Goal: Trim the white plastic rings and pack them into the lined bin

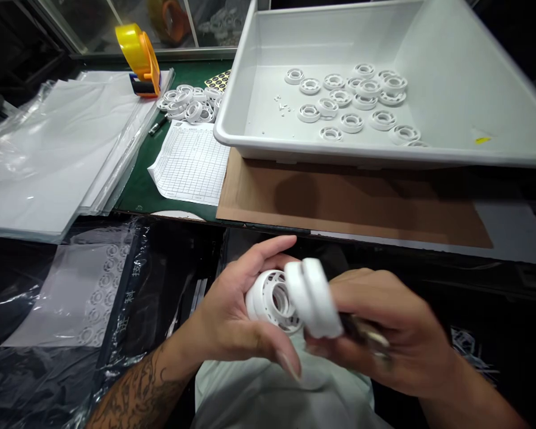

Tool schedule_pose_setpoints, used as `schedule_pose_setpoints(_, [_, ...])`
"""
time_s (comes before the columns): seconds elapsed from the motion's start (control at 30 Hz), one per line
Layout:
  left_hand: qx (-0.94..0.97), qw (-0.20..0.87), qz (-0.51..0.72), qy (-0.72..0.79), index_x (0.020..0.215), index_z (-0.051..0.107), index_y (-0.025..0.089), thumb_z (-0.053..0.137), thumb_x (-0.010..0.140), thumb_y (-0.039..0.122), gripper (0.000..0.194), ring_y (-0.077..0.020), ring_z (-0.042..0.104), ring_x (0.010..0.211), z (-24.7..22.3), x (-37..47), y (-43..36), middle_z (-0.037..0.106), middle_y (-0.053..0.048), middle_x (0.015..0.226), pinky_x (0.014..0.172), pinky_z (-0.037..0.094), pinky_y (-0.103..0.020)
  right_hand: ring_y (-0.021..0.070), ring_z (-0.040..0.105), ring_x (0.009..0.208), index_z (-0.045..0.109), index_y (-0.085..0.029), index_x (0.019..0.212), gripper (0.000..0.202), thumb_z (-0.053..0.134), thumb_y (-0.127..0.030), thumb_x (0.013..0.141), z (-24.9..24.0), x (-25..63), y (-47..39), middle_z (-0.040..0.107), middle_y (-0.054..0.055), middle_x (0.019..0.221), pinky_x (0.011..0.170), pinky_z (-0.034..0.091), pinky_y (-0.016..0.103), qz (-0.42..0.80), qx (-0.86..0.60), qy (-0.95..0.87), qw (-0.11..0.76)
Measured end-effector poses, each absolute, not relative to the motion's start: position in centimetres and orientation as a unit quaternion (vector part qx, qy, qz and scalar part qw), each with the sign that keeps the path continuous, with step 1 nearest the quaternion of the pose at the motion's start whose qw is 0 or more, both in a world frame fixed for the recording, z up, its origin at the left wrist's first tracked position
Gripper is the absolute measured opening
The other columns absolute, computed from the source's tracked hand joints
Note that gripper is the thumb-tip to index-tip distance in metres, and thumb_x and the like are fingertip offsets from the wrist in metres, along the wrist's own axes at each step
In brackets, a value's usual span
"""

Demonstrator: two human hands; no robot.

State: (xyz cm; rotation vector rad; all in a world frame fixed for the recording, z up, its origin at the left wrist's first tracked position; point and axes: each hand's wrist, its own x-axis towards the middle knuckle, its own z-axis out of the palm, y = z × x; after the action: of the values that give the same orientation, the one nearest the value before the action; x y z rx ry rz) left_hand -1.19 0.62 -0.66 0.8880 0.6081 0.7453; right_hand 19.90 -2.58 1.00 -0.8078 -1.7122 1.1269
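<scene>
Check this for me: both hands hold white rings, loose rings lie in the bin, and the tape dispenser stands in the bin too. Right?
Not quite: the tape dispenser stands outside the bin, to its left, as the head view shows. The left hand and right hand do hold white rings, and loose rings do lie in the bin.

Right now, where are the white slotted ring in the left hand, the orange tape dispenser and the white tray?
White slotted ring (267,302): head view, its face beside the hole.
Orange tape dispenser (150,65): head view, its orange body.
White tray (339,151): head view, its front rim.
</scene>
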Motion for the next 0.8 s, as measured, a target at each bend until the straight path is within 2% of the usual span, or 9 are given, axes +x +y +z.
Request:
schedule_pose_setpoints(0.1, [0.398, 0.799, 0.346, 0.289, 0.141, 0.069, 0.029, 0.103, 0.048, 0.051, 0.101, -0.0247, 0.072, 0.106, -1.0, -0.9, 0.7, 0.077, -0.009, 0.125, 0.089, 0.058, -0.028, 0.0090, 0.041, 0.048, 0.070, -0.018, 0.085, 0.023, 0.074, -0.032, 0.103, 0.9, 19.7, -2.5, 0.054, -0.004, 0.060, 0.046, 0.032, 0.024, 0.458, -0.325, -0.713, 0.419])
schedule_pose_setpoints(0.2, [0.371, 0.809, 0.366, 0.270, 0.140, 0.070, 0.030, 0.103, 0.050, 0.051, 0.098, -0.0237, 0.071, 0.103, -1.3, -0.9, 0.7, 0.075, -0.009, 0.126, 0.088, 0.058, -0.029, 0.0109, 0.051, 0.048, 0.074, -0.020, 0.091, 0.020, 0.074, -0.036, 0.104, 0.8, 20.0, -2.8, 0.063, -0.002, 0.064, 0.047, 0.039, 0.023, 0.481, -0.335, -0.655, 0.477])
schedule_pose_setpoints(0.3, [0.381, 0.807, 0.377, 0.249, 0.143, 0.068, 0.031, 0.099, 0.059, 0.050, 0.091, -0.0179, 0.069, 0.088, -1.2, -1.0, 0.9, 0.074, -0.011, 0.130, 0.078, 0.058, -0.026, 0.0119, 0.055, 0.048, 0.077, -0.026, 0.099, 0.011, 0.077, -0.036, 0.102, 0.9, 20.6, -3.2, 0.068, -0.002, 0.068, 0.045, 0.041, 0.023, 0.495, -0.373, -0.585, 0.523])
schedule_pose_setpoints(0.53, [0.419, 0.796, 0.373, 0.227, 0.150, 0.060, 0.037, 0.090, 0.063, 0.065, 0.096, -0.0189, 0.070, 0.087, -1.0, -1.4, 1.0, 0.065, -0.011, 0.141, 0.079, 0.062, -0.030, 0.0136, 0.061, 0.051, 0.078, -0.024, 0.097, 0.016, 0.077, -0.040, 0.102, 1.3, 20.3, -2.8, 0.071, -0.001, 0.069, 0.049, 0.047, 0.023, 0.498, -0.374, -0.599, 0.504])
schedule_pose_setpoints(0.67, [0.438, 0.790, 0.370, 0.218, 0.153, 0.055, 0.038, 0.088, 0.068, 0.067, 0.096, -0.0195, 0.070, 0.087, -1.3, -1.5, 1.0, 0.062, -0.011, 0.145, 0.081, 0.063, -0.033, 0.0136, 0.060, 0.050, 0.076, -0.023, 0.088, 0.020, 0.079, -0.038, 0.100, 1.5, 20.1, -2.7, 0.070, -0.001, 0.067, 0.049, 0.047, 0.023, 0.511, -0.365, -0.598, 0.499])
schedule_pose_setpoints(0.8, [0.439, 0.787, 0.374, 0.220, 0.154, 0.054, 0.039, 0.087, 0.069, 0.069, 0.097, -0.0194, 0.070, 0.084, -1.3, -1.4, 1.1, 0.061, -0.011, 0.145, 0.076, 0.063, -0.033, 0.0140, 0.059, 0.050, 0.073, -0.022, 0.082, 0.023, 0.079, -0.037, 0.099, 1.6, 20.1, -2.7, 0.070, -0.001, 0.067, 0.047, 0.045, 0.024, 0.528, -0.355, -0.594, 0.493])
